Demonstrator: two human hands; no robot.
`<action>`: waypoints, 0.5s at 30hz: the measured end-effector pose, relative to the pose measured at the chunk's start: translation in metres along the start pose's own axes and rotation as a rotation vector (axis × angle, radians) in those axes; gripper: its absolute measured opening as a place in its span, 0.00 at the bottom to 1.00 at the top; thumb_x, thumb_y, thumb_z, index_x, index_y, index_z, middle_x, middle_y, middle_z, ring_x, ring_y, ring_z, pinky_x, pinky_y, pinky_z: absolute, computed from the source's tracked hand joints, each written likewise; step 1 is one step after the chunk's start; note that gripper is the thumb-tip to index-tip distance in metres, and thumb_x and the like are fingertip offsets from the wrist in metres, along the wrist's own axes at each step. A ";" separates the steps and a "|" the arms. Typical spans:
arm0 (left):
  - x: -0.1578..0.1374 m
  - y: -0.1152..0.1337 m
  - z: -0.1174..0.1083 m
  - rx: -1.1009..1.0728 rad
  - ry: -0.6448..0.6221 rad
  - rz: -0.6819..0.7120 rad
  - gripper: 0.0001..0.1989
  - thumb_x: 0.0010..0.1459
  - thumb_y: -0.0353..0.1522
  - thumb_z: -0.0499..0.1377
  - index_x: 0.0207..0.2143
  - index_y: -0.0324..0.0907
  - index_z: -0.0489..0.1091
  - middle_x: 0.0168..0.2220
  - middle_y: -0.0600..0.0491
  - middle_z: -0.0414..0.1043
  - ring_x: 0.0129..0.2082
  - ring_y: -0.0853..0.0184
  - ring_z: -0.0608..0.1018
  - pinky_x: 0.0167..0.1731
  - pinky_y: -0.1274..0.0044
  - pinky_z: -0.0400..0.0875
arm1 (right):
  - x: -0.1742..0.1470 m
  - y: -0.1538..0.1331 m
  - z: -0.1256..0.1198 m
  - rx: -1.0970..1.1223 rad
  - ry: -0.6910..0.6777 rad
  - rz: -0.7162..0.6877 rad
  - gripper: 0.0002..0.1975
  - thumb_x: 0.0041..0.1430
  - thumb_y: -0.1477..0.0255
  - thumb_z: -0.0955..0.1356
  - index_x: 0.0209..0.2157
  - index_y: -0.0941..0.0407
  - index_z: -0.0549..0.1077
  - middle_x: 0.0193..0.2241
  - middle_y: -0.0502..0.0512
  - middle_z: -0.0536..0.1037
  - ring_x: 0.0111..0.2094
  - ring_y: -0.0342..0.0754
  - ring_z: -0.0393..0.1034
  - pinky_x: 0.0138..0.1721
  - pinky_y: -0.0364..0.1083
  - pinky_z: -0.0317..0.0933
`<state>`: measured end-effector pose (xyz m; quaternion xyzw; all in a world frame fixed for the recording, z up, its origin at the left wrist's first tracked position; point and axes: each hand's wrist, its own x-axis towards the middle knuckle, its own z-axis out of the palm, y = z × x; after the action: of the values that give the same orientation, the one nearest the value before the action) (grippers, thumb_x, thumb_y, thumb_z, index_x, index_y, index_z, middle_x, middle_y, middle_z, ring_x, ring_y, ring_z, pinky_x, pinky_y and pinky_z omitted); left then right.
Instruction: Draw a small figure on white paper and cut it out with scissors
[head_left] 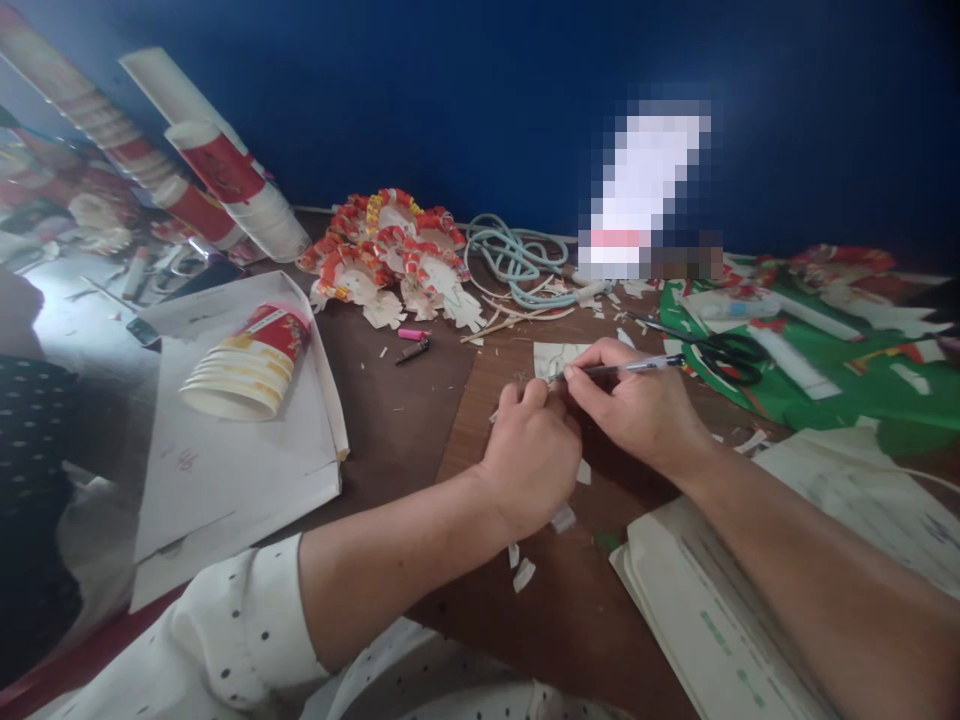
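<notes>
My right hand (645, 415) is closed around a pen (634, 365) with a clear barrel and dark cap end. The pen lies at a low slant, its tip by a small white piece of paper (559, 355) with lines drawn on it. My left hand (534, 450) has its fingers curled together at the paper's near edge, pressing it against the brown table (585, 580). The left fingertips and part of the paper are hidden. Paper scraps (525, 573) lie close to my left wrist.
Paper cups (251, 365) rest on a cardboard lid (187, 480) to the left. Behind are red paper cutouts (397, 250) and a pale blue cable (517, 255). On the right, scissors (731, 355) lie on a green sheet (847, 385); a paper stack (675, 600) lies nearer.
</notes>
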<state>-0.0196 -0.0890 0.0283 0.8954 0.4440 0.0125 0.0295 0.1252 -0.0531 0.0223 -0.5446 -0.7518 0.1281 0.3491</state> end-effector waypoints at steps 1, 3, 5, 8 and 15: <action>0.000 0.000 0.000 0.001 0.001 -0.001 0.08 0.60 0.29 0.55 0.37 0.36 0.73 0.41 0.42 0.73 0.45 0.55 0.67 0.42 0.64 0.61 | 0.000 0.000 0.000 -0.006 0.001 0.006 0.04 0.57 0.71 0.67 0.28 0.53 0.72 0.26 0.51 0.79 0.27 0.47 0.73 0.31 0.45 0.62; 0.000 0.000 0.001 0.004 0.009 0.002 0.08 0.60 0.29 0.55 0.37 0.37 0.73 0.42 0.42 0.73 0.45 0.55 0.67 0.42 0.64 0.61 | 0.001 0.000 0.000 -0.018 0.006 0.009 0.04 0.57 0.71 0.67 0.29 0.53 0.72 0.25 0.51 0.79 0.27 0.47 0.73 0.30 0.45 0.62; 0.000 0.000 0.001 0.012 0.012 0.003 0.08 0.59 0.29 0.55 0.37 0.37 0.73 0.41 0.42 0.73 0.45 0.56 0.67 0.42 0.64 0.61 | 0.002 -0.001 0.000 -0.032 0.009 0.012 0.03 0.56 0.71 0.67 0.28 0.53 0.72 0.25 0.51 0.79 0.27 0.47 0.73 0.30 0.44 0.61; 0.000 0.000 0.003 0.016 0.013 0.000 0.07 0.59 0.29 0.56 0.36 0.37 0.73 0.39 0.43 0.73 0.44 0.56 0.67 0.42 0.64 0.61 | 0.004 -0.003 -0.001 -0.058 -0.003 0.030 0.03 0.55 0.71 0.68 0.28 0.53 0.72 0.24 0.51 0.79 0.25 0.47 0.72 0.29 0.45 0.60; 0.002 0.000 0.007 0.012 0.036 0.008 0.08 0.59 0.28 0.55 0.35 0.37 0.73 0.36 0.44 0.73 0.43 0.57 0.67 0.40 0.65 0.60 | 0.013 -0.008 -0.004 -0.106 -0.065 0.030 0.03 0.53 0.73 0.68 0.26 0.54 0.72 0.22 0.52 0.78 0.24 0.48 0.71 0.28 0.46 0.59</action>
<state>-0.0187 -0.0878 0.0215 0.8969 0.4411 0.0260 0.0160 0.1199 -0.0445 0.0346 -0.5693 -0.7601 0.1108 0.2930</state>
